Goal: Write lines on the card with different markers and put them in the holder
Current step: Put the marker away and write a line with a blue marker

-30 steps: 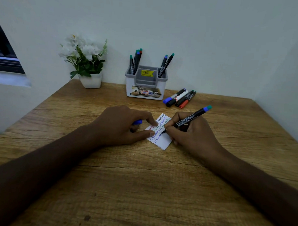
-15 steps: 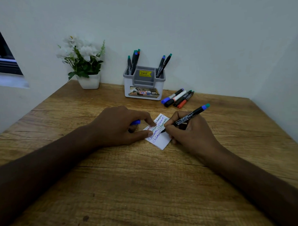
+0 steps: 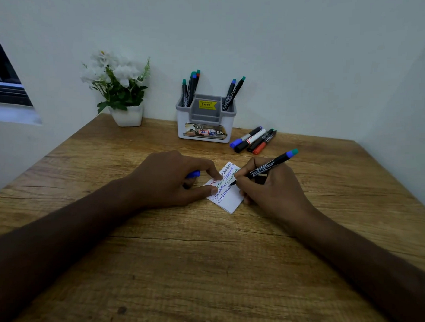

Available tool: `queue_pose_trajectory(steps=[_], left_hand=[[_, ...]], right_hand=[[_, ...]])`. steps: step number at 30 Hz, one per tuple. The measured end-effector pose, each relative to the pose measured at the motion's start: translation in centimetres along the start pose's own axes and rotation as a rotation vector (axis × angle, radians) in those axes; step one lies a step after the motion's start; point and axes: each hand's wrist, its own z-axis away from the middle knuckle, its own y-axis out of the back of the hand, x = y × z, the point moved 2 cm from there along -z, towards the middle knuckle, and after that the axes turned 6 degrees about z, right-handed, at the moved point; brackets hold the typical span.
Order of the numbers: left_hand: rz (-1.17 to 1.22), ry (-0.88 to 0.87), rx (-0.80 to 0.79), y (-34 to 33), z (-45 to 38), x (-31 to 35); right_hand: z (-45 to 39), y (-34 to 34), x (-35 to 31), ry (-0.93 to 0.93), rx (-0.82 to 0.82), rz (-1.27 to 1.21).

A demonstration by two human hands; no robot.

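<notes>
Our right hand (image 3: 272, 190) pinches a slim black marker (image 3: 264, 168), its tip touching the white card (image 3: 228, 198) and its blue-green end slanting up to the right. Our left hand (image 3: 168, 179) presses the card's left edge with forefinger and thumb, while the curled fingers hold a smooth blue cap (image 3: 193, 174), mostly hidden under the palm. The card is a small, flat rectangle lying askew on the table (image 3: 210, 269), between both hands, with cursive lines in red, green and blue; we cannot read the words.

Beyond the card, four loose markers (image 3: 253, 140) lie side by side, touching, just right of the holder (image 3: 205, 119). The holder is a boxy white and grey plastic caddy with a yellow price sticker and a printed label; thin black markers lean in its left and right compartments. A potted plant (image 3: 120, 91) with white blooms, in a glossy white pot, sits to its left.

The table is rough-grained, knotty brown wood set into a corner of plain pale walls. A dark window (image 3: 1, 79) is cut off at the left edge, and both forearms run out of view at the bottom.
</notes>
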Motion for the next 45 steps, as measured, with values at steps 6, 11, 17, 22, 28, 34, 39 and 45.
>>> queue_pose_trajectory(steps=[6,11,17,22,28,34,39,45], left_hand=[[0.000,0.012,0.006,-0.1,0.0,-0.1],[0.018,0.032,0.029,-0.1,-0.2,0.0],[0.059,0.066,0.091,0.1,-0.2,0.6],[0.090,0.074,0.086,0.2,-0.2,1.0],[0.079,0.081,0.081,0.1,-0.2,1.3],[0.065,0.073,0.077,0.3,-0.1,1.7],[0.019,0.051,0.088,-0.3,-0.3,3.2],[0.112,0.043,0.136,-0.6,-0.7,4.1]], right_hand=[[0.1,0.0,0.0,0.024,-0.007,0.008],[-0.1,0.7,-0.2,-0.007,0.106,-0.322],[0.1,-0.3,-0.9,-0.089,-0.090,-0.767],[0.1,-0.5,-0.8,-0.028,-0.087,-0.683],[0.1,-0.7,-0.8,0.019,-0.089,-0.629],[-0.1,-0.7,-0.6,0.069,-0.084,-0.496],[-0.1,-1.5,-0.5,0.169,-0.092,-0.349],[-0.3,-1.5,-0.2,0.163,-0.048,-0.382]])
